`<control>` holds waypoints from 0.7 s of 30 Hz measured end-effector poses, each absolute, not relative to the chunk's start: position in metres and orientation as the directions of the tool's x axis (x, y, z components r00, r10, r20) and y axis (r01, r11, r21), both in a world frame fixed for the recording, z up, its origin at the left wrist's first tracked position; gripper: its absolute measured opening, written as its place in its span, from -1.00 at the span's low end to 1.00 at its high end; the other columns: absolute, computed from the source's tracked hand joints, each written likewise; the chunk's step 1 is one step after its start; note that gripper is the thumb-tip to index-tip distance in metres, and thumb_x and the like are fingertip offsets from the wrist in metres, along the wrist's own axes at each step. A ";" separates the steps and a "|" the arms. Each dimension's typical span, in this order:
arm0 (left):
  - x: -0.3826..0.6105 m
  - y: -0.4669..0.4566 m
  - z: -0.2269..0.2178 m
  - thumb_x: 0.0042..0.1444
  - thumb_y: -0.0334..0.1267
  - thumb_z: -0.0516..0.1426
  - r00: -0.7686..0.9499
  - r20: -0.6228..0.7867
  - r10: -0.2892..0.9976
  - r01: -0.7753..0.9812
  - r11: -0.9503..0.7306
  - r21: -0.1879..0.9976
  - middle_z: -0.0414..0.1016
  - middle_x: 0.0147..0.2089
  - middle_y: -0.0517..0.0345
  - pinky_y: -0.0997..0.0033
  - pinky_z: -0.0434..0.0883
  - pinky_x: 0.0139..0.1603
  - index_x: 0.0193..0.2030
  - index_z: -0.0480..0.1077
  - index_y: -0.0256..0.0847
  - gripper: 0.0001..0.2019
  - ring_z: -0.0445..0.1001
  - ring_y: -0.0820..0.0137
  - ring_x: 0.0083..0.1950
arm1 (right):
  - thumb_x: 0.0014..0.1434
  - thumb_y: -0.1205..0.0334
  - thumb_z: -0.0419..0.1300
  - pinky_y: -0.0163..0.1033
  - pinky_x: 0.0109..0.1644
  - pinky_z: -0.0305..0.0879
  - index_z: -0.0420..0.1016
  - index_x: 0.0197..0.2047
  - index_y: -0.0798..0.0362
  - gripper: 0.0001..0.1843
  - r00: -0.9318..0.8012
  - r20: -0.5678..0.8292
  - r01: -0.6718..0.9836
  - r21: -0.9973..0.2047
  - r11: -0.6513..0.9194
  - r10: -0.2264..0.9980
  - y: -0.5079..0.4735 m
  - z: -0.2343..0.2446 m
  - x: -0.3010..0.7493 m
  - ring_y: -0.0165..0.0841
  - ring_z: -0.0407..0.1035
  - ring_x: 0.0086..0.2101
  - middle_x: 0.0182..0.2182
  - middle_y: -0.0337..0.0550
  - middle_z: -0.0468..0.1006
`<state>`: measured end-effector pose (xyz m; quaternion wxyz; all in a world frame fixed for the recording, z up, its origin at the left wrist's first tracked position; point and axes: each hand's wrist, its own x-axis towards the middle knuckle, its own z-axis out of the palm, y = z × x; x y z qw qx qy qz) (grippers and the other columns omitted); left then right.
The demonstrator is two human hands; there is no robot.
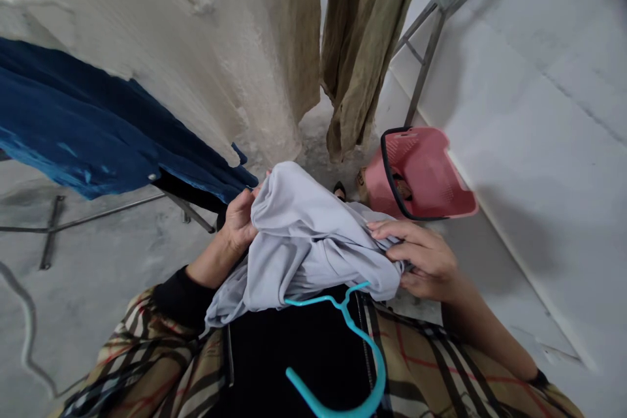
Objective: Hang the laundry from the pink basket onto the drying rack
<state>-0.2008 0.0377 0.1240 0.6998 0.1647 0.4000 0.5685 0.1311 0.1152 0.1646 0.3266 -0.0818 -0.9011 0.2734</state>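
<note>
Basically limp cloth on a stiff hanger

Head view: grey garment (306, 232) bunched in front of the torso, between both hands. Left hand (239, 221): fingers clenched on folds at one side. Right hand (424, 258): fingers pinching the other side. Fabric looks smooth, soft; should be light, floppy, hard to damage, maybe a bit slippery. Best hold: gathered edges, both sides. Teal hanger (377, 356): slim, probably plastic, stiff; hook toward the body, shoulders partly under cloth. Beyond: perforated pink basket (425, 147), wrinkled khaki cloth (365, 65).
</note>
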 end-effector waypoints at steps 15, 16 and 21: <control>-0.159 0.059 0.133 0.17 -0.49 -0.06 -0.238 -0.106 0.966 0.957 0.251 0.142 0.45 0.01 -0.03 0.24 0.47 -0.18 0.38 0.15 0.01 -0.37 0.53 0.18 -0.09 | 0.08 0.38 0.14 -0.16 -0.08 0.47 0.37 -0.25 0.05 -0.87 -0.802 0.493 0.053 -0.502 0.863 0.336 0.111 0.158 0.132 -0.18 0.47 0.01 0.01 0.06 0.48; -0.164 0.061 0.135 0.15 -0.49 -0.03 -0.265 0.018 0.964 0.951 0.258 0.170 0.45 -0.03 -0.01 0.28 0.46 -0.17 0.33 0.23 -0.01 -0.40 0.51 0.20 -0.07 | 0.06 0.41 0.15 -0.16 -0.06 0.47 0.37 -0.25 0.04 -0.85 -0.796 0.486 0.080 -0.507 0.858 0.361 0.111 0.157 0.132 -0.18 0.46 0.03 0.04 0.06 0.46; -0.189 0.065 0.151 0.00 -0.43 0.12 -0.491 0.455 0.743 0.764 0.116 0.634 0.45 -0.13 0.09 0.32 0.43 -0.05 0.06 0.42 -0.15 -0.57 0.45 0.31 -0.11 | 0.07 0.48 0.09 -0.09 0.05 0.45 0.36 -0.24 0.07 -0.81 -0.742 0.462 0.198 -0.542 0.817 0.486 0.115 0.155 0.130 -0.15 0.40 0.11 0.22 0.20 0.28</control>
